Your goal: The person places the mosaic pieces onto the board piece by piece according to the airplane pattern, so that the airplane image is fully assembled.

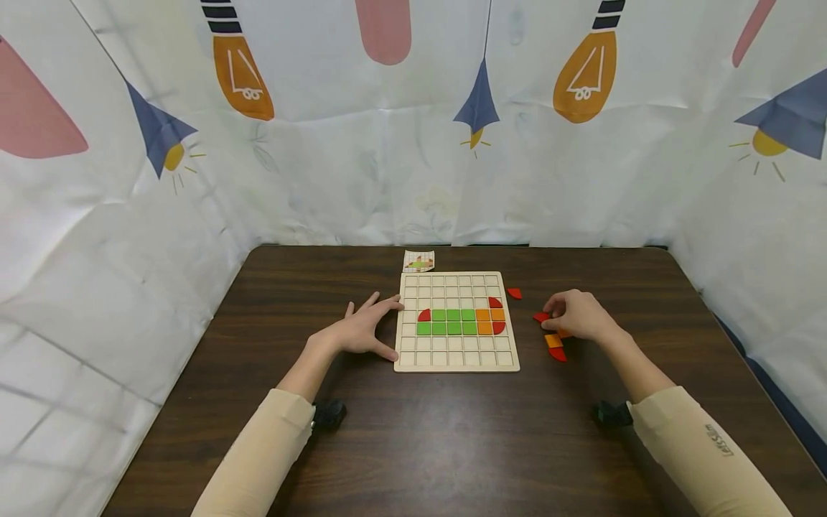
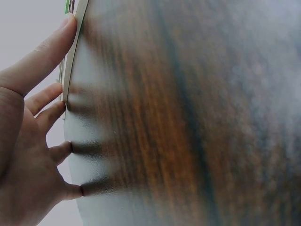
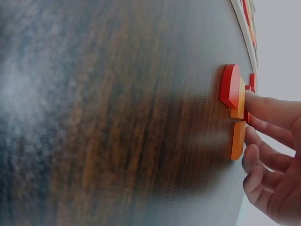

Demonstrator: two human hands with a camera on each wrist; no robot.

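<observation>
A light wooden grid board [image 1: 457, 359] lies on the table, bearing several green squares [image 1: 454, 328], orange squares [image 1: 484, 328] and three red quarter-circles. My left hand [image 1: 358, 330] is spread at its left side, thumb and fingertips touching the edge; the left wrist view shows the fingers extended. To the right of the board, my right hand [image 1: 580, 316] pinches a red quarter-circle piece [image 1: 541, 316] between thumb and index finger, low over the table. Just below that hand lie an orange square piece [image 1: 553, 341] and another red piece [image 1: 558, 355]. A second orange piece [image 3: 238, 141] sits under its fingers.
A small pattern card [image 1: 418, 261] lies at the board's top left corner. One loose red piece [image 1: 514, 293] rests beside the board's right edge. The dark wooden table [image 1: 426, 445] meets a printed white curtain [image 1: 400, 179] at the back.
</observation>
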